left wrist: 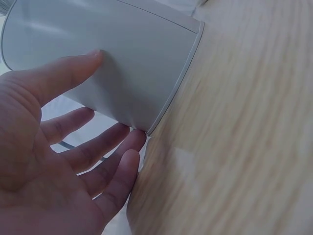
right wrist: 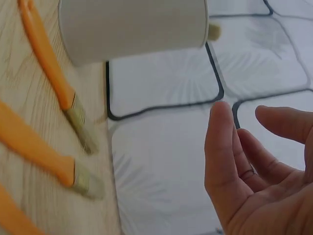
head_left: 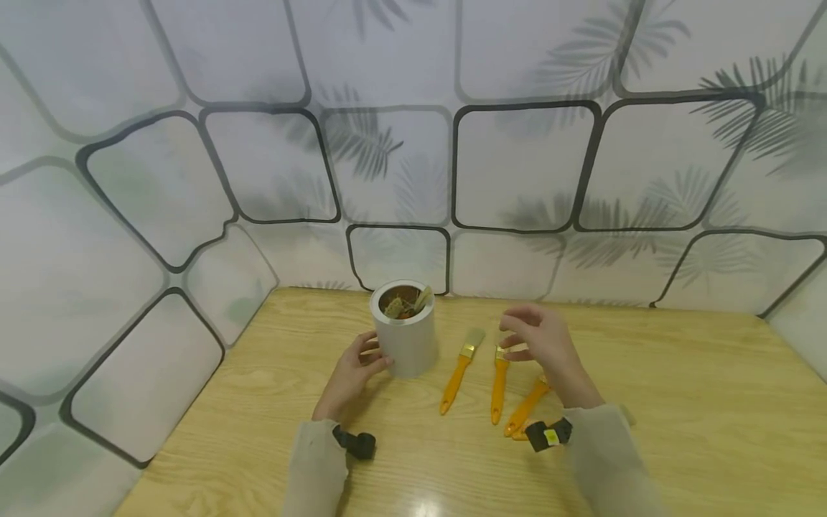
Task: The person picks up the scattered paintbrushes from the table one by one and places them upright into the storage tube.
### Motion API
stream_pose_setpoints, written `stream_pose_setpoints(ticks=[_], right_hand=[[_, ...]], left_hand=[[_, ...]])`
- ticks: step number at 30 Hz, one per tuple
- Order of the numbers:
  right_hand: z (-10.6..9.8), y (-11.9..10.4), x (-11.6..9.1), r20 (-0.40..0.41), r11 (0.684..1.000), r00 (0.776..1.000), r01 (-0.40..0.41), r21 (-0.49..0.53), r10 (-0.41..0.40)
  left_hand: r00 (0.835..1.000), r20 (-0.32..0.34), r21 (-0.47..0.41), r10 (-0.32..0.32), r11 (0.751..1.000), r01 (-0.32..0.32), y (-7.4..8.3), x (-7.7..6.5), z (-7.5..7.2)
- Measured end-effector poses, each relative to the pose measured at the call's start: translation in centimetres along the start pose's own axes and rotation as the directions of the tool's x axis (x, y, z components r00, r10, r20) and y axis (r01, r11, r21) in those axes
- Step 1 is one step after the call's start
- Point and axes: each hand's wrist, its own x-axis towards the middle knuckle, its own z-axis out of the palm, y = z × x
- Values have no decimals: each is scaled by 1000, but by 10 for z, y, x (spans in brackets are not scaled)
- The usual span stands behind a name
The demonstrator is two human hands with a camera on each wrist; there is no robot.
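Observation:
A pale cylindrical can (head_left: 405,346) stands upright near the back of the table, tan and brown pieces showing inside its rim. At its left side is my left hand (head_left: 352,372). The left thumb (left wrist: 80,71) lies along the can wall, with the fingertips close to its lower edge and the palm apart from it. My right hand (head_left: 541,341) is raised over the brushes, fingers bent and thumb apart, holding nothing. Below it lies an orange-handled paintbrush (head_left: 499,384). Another paintbrush (head_left: 457,377) lies between that one and the can.
More orange-handled brushes (head_left: 526,408) lie under the right forearm, partly hidden by it. The light wooden table (head_left: 245,424) meets a patterned wall covering (head_left: 510,266) right behind the can. A small black camera (head_left: 358,444) is strapped to the left wrist.

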Motion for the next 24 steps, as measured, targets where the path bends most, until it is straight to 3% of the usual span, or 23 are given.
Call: stream_pose_setpoints(ticks=[24], right_hand=[[-84, 49, -33, 9, 984, 985, -169, -58, 170]], left_hand=[[1000, -1, 8, -17, 1000, 17, -4, 4, 0]])
